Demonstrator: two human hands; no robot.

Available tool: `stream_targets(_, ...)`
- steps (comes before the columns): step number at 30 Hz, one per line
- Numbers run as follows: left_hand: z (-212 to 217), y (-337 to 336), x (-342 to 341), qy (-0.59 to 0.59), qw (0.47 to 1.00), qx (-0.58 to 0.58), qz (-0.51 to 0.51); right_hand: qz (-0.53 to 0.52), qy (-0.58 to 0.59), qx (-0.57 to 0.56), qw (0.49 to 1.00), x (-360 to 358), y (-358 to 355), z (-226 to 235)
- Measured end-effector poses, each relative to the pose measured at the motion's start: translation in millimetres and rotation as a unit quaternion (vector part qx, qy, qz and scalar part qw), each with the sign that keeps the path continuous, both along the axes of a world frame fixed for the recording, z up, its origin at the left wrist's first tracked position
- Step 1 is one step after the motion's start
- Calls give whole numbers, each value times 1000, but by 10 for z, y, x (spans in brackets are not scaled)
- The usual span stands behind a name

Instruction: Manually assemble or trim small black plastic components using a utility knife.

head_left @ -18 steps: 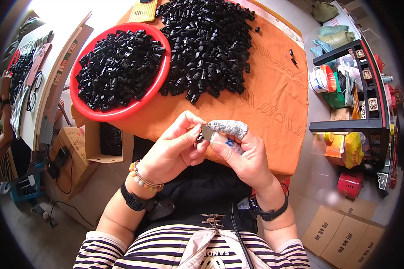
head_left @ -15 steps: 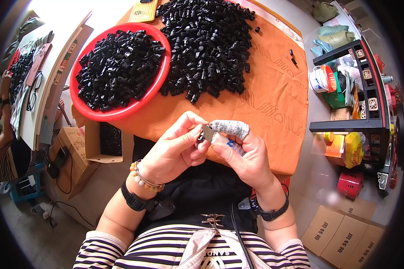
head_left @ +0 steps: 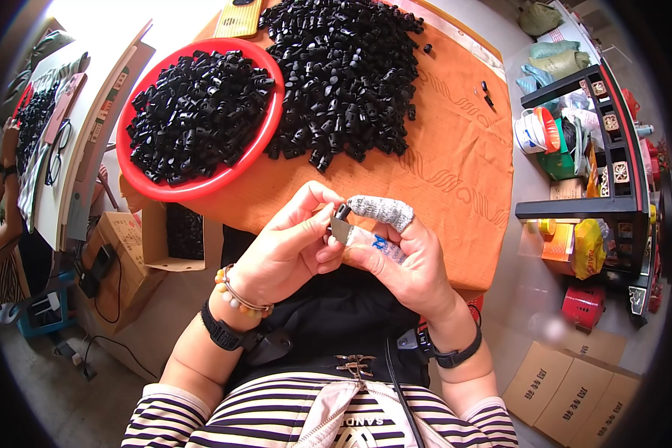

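matt cloth and shiny black plastic around a thin metal blade (head_left: 340, 231)
the blade looks smooth and dull grey, its handle (head_left: 378, 243) wrapped in soft, cloth-like white; the small piece (head_left: 342, 212) against it is black plastic with a slight shine, and the finger cover (head_left: 382, 210) is coarse grey knit. the heaped pieces (head_left: 343, 82) are black plastic, some faces glossy, some satin; the basin (head_left: 275, 104) is smooth, shiny red plastic. matt, creased orange cloth with a raised-looking pattern covers the tabletop (head_left: 455, 153); the flattened cartons (head_left: 549, 392) are matt brown cardboard.
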State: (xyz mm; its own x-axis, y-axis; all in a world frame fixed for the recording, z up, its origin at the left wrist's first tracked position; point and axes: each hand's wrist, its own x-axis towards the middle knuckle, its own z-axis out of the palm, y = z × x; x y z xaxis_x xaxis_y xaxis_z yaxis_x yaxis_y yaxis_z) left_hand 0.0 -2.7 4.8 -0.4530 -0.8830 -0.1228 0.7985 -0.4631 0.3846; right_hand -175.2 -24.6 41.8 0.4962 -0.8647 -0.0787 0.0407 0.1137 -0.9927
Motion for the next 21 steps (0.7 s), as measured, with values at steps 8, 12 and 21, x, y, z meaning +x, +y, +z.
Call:
stream_targets(8,-34,11,4,5,1000,-6,0,-1,-17,18,1000,2,4,0)
stream_targets(12,-51,16,1,19,1000,-5,-3,-3,-19,25,999,-25,4,-22)
stream_targets(21,-45,10,-11,12,1000,-5,1,-13,0,9,1000,-31,37,-7)
